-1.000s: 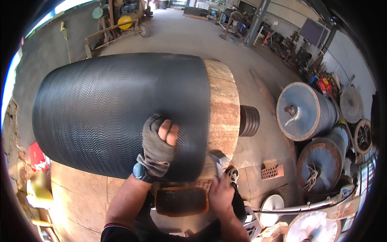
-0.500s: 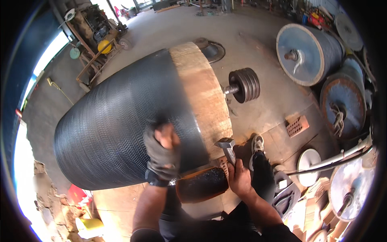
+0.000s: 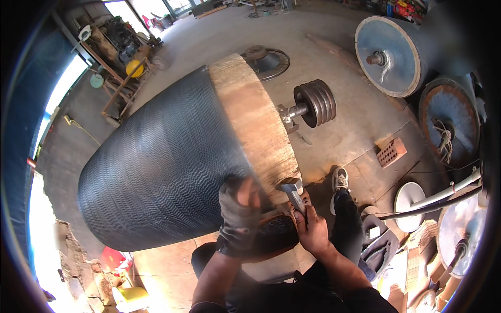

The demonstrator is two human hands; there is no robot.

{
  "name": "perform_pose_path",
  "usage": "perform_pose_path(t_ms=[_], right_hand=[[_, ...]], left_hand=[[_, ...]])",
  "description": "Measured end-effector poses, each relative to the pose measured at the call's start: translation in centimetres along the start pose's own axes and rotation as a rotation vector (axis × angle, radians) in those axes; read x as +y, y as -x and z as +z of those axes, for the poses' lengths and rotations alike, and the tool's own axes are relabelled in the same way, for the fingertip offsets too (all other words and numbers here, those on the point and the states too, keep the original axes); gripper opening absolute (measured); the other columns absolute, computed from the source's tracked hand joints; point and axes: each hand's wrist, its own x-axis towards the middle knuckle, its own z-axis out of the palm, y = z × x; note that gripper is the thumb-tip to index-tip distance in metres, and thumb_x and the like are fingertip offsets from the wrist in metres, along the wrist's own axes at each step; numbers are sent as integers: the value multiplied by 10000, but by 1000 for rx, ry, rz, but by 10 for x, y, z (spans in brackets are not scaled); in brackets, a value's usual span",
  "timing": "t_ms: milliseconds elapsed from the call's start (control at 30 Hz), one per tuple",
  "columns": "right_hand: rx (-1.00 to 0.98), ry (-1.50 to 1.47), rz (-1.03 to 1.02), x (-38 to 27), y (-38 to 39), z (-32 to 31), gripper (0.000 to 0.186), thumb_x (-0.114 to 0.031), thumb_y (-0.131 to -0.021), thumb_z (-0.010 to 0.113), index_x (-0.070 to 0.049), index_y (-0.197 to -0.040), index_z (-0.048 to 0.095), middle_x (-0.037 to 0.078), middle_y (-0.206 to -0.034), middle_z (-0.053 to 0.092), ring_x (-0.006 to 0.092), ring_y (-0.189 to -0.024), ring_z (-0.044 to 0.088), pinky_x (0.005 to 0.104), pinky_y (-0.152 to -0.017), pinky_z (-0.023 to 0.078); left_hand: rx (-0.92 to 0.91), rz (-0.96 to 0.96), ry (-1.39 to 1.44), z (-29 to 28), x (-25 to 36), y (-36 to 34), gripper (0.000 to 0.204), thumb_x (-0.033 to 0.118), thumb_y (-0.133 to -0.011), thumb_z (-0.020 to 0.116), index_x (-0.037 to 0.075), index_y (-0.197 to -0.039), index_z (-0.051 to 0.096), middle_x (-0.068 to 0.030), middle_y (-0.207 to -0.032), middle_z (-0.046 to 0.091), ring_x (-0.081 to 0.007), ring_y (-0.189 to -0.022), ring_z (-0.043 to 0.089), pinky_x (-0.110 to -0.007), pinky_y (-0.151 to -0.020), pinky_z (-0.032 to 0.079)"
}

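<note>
Right hand (image 3: 312, 231) grips a hammer (image 3: 294, 191) that, slipping, could mar the drum (image 3: 162, 161); left hand (image 3: 240, 205) too blurred to tell its grip.

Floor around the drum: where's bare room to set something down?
Bare concrete lies between the grooved pulley and the perforated brick, and between the drum and the cart beyond it. Crowded: lower right, with white disc and cardboard.

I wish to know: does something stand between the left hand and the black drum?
Nothing visible does. The left hand, in a grey glove, is at the black drum; blur hides whether they touch. The metal tool in the right hand is farther right, not between them.
</note>
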Motion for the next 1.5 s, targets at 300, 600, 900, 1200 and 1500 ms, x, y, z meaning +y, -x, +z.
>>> perform_pose_path(t_ms=[300, 600, 900, 1200, 1500], right_hand=[[10, -63, -26, -19, -1, -2, 268, -248, -1017, 656, -13, -1118, 576, 243, -757, 682, 482, -668, 676, 553, -597, 533], [-97, 120, -98, -37, -18, -9, 266, -183, -1023, 609, 11, -1191, 539, 250, -817, 682, 468, -666, 680, 537, -603, 547], [-49, 166, -89, -35, -19, -10, 290, -244, -1002, 651, 4, -1115, 554, 213, -700, 665, 430, -592, 669, 522, -567, 542], [138, -40, -319, -18, -12, -11, 318, -151, -1002, 632, 81, -1203, 549, 251, -827, 677, 470, -663, 677, 520, -571, 548], [169, -148, -298, -12, -9, -5, 289, -199, -1019, 634, 47, -1135, 539, 245, -722, 670, 466, -614, 668, 521, -537, 534]], left_hand=[[-86, -117, 66, 24, -20, 0, 676, -51, -701, 745, 67, -1345, 576, -52, -943, 662, -317, -964, 617, -473, -900, 482], [-107, -68, 18, 31, -10, -9, 784, 5, -708, 717, -9, -1451, 470, -71, -908, 658, -334, -935, 602, -525, -918, 430], [-158, -126, -36, 25, 6, -13, 852, 17, -705, 740, -34, -1493, 421, -93, -901, 640, -335, -906, 598, -521, -889, 439], [-60, 30, -95, -4, 24, 13, 745, 145, -808, 766, -17, -1471, 467, -166, -1184, 640, -377, -1159, 582, -530, -1008, 453], [-799, -25, 68, 21, 18, 122, 364, 225, -916, 636, 22, -1208, 719, -136, -1187, 719, -274, -1079, 705, -397, -927, 548]])
